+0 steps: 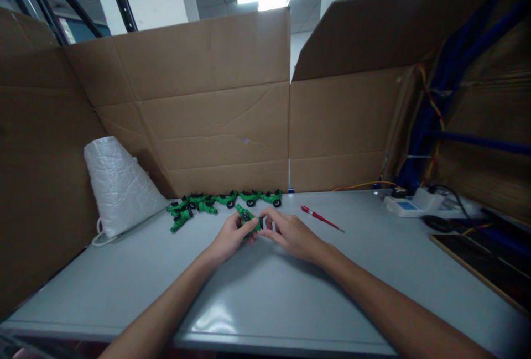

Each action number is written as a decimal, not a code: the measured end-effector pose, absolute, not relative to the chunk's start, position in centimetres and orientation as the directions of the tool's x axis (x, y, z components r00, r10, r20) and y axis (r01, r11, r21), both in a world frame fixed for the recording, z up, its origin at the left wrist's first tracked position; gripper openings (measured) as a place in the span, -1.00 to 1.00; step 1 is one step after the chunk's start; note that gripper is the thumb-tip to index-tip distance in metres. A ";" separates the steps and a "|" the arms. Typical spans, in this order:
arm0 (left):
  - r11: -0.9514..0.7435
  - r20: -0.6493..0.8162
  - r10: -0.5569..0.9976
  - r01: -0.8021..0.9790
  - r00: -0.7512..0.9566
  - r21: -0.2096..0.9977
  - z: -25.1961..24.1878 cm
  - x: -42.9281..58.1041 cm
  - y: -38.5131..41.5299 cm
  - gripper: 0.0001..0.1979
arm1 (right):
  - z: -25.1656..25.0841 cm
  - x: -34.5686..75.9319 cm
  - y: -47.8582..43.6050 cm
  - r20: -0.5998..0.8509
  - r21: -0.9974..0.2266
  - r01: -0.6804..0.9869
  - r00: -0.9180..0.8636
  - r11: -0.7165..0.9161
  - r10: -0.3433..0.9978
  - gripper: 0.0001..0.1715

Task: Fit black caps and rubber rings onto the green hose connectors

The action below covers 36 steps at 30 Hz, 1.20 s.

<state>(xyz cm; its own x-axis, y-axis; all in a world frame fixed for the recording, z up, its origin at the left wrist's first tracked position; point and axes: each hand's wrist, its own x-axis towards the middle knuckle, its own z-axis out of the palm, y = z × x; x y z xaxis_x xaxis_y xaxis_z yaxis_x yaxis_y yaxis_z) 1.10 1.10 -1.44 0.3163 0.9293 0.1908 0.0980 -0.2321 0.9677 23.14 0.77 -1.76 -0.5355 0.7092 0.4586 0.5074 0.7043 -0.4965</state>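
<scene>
My left hand (232, 236) is closed round a small green toy vehicle (244, 214) with black parts, holding it just above the table. The thumb lies along its near side, and my palm and fingers hide part of it. My right hand (288, 230) has its thumb and bent fingers closed at the toy's right end, by a black part that looks like a wheel. Behind my hands, several similar green toy vehicles (226, 199) with black wheels stand in a row. To the right of my right hand lies a red screwdriver (319, 217), its tip pointing right and towards me.
The grey table (257, 303) has cardboard walls (215, 110) behind and at the sides. A white padded bag (118, 187) leans in the left corner. At the right are a white power strip (409, 207) with cables, a dark flat panel (477, 262) and blue rack posts (427, 121).
</scene>
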 end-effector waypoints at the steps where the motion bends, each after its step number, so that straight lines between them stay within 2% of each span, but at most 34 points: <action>1: -0.230 0.189 0.930 0.099 0.314 0.968 -1.5 1.1 1.1 -0.50 | -1.7 23.1 0.8 0.455 -0.498 0.507 -0.538 0.704 0.710 -0.68; 4: -0.225 0.180 0.930 0.107 0.320 0.969 -1.4 1.1 1.0 -0.51 | -1.8 23.2 0.8 0.434 -0.506 0.506 -0.550 0.699 0.713 -0.73; 12: -0.233 0.190 0.931 0.106 0.311 0.967 -1.1 1.1 0.9 -0.51 | -2.1 23.2 1.1 0.447 -0.480 0.520 -0.548 0.706 0.707 -0.67; 19: -0.219 0.171 0.937 0.129 0.306 0.967 -1.1 1.1 0.9 -0.48 | -2.4 23.1 1.2 0.419 -0.482 0.544 -0.546 0.687 0.726 -0.79; 24: -0.239 0.191 0.934 0.133 0.303 0.962 -1.3 1.0 1.1 -0.50 | -2.2 23.2 1.0 0.471 -0.492 0.504 -0.532 0.710 0.704 -0.65; 28: -0.242 0.189 0.928 0.134 0.322 0.961 -1.3 1.0 1.1 -0.51 | -2.2 23.2 1.2 0.464 -0.480 0.514 -0.540 0.711 0.703 -0.74; 36: -0.238 0.184 0.930 0.141 0.317 0.961 -1.5 0.9 1.1 -0.50 | -2.1 23.3 1.1 0.471 -0.513 0.472 -0.543 0.717 0.695 -0.65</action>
